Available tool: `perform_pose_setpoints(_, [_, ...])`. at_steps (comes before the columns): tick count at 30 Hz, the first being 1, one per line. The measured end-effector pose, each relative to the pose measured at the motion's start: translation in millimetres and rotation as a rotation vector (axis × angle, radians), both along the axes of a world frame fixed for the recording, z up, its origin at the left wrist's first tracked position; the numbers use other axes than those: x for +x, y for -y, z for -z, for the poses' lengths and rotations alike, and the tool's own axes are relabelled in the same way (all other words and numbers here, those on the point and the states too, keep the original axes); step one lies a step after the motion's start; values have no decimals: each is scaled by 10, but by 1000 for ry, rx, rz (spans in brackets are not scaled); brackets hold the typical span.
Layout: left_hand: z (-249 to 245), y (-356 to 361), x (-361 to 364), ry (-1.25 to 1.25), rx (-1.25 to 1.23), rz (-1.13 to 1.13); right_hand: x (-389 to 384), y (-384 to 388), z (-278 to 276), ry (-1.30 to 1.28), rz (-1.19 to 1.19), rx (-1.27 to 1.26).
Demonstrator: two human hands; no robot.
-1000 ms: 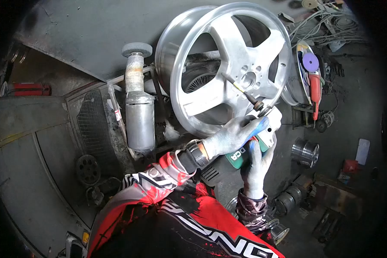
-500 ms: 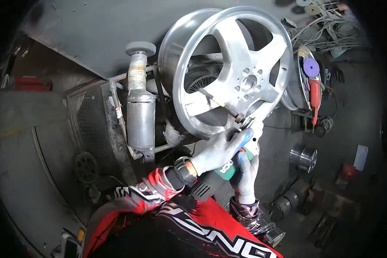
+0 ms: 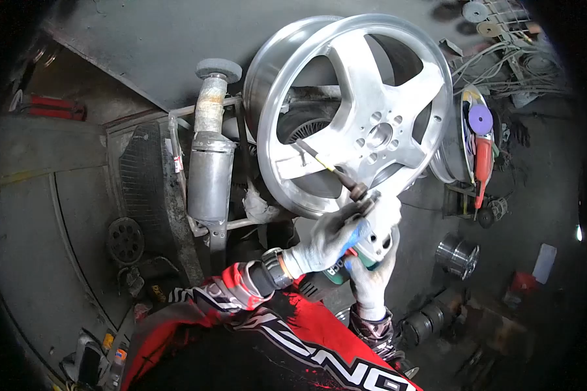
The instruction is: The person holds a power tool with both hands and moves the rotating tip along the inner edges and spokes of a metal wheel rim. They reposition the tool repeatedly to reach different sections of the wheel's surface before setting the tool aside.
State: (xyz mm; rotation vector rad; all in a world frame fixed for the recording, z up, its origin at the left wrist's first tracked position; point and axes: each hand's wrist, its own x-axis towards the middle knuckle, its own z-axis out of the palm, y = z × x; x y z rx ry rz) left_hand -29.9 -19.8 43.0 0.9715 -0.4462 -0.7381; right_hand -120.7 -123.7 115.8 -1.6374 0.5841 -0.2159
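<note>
A large silver alloy wheel (image 3: 346, 85) with broad spokes stands tilted in front of me. My right hand (image 3: 374, 280), in a pale glove with blue patches, is closed around a green angle grinder (image 3: 334, 274) with a silver head. From its head a long thin shaft (image 3: 326, 163) slants up and left, its tip overlapping a lower-left spoke in this view. My left hand (image 3: 329, 240), gloved too and with a dark watch at the wrist, is closed on the grinder's head, fingers right at the shaft's base. The palms hide part of the tool.
Left of the wheel stands a grey motor housing (image 3: 210, 179) with a round buffing wheel (image 3: 219, 68) on top. At the right lie a red grinder with a purple disc (image 3: 481, 119), coiled cables (image 3: 502, 62) and another rim (image 3: 458, 256). A grey panel (image 3: 45, 215) is at far left.
The left hand has moved its fingers toward the shaft's base, and the grinder has turned so its head shows more. The view has shifted slightly; the wheel stays in place.
</note>
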Motion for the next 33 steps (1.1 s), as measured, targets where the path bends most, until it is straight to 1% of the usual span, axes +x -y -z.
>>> perform_pose_setpoints(1, [-102,71,-82,386,-4,-338,-84,60,59,68,48,50])
perform_pose_setpoints(3, [-221,246,123,473,-100,-213,-312,388,148,126,-85,74])
perform_pose_setpoints(4, [-291,389,38,-73,-266,10,-399,477,138,60,-52,-23])
perform_pose_setpoints(5, [-345,459,98,76,-239,1,-606,788,299,67,-222,-352])
perform_pose_setpoints(7, [-501,538,237,343,-188,-129,-435,845,154,122,-161,-174])
perform_pose_setpoints(8, [-499,588,226,214,-252,-39,-316,888,113,115,-167,-166])
perform_pose_setpoints(9, [-422,657,162,221,-237,-62,-301,1036,126,121,-191,-153])
perform_pose_setpoints(11, [-231,806,20,109,-243,-174,-371,1385,200,23,-340,-446])
perform_pose_setpoints(12, [-520,649,232,60,-186,117,-360,1475,294,-235,-431,-819])
perform_pose_setpoints(13, [-406,660,187,273,-122,16,115,1375,-198,-54,-572,-568])
perform_pose_setpoints(15, [-664,479,316,178,-40,202,258,1347,-271,19,-559,-60])
perform_pose_setpoints(16, [-657,469,281,123,13,222,260,1286,-284,-176,-335,167])
perform_pose_setpoints(17, [-651,469,221,66,63,243,183,1452,-66,-241,-396,275])
perform_pose_setpoints(18, [-629,461,180,116,-10,198,242,1486,-79,-246,-409,278])
perform_pose_setpoints(20, [-470,474,18,-95,-56,263,393,1462,-174,-131,-729,10])
perform_pose_setpoints(21, [-452,469,-14,-211,-68,297,457,1458,-251,-205,-754,100])
perform_pose_setpoints(23, [-499,464,-8,-228,-73,233,662,1464,-373,-65,-971,-171])
perform_pose_setpoints(24, [-526,473,27,-306,-103,244,617,1486,-312,-69,-984,-172])
perform_pose_setpoints(25, [-548,480,70,-380,-135,255,519,1511,-200,-161,-785,70])
perform_pose_setpoints(26, [-569,528,134,-368,-163,249,483,1535,-137,-250,-576,304])
perform_pose_setpoints(27, [-568,573,201,-368,-171,237,584,1614,-193,-196,-746,18])
perform_pose_setpoints(29, [-562,641,334,-204,-156,183,624,1735,-74,-252,-709,-44])
perform_pose_setpoints(30, [-598,637,407,-270,-189,177,692,1606,-250,-20,-806,-298])
perform_pose_setpoints(31, [-507,658,446,-261,-164,227,693,1635,-146,12,-753,-296])
perform_pose_setpoints(33, [-396,665,476,-235,-176,214,758,1560,-162,-5,-757,-322])
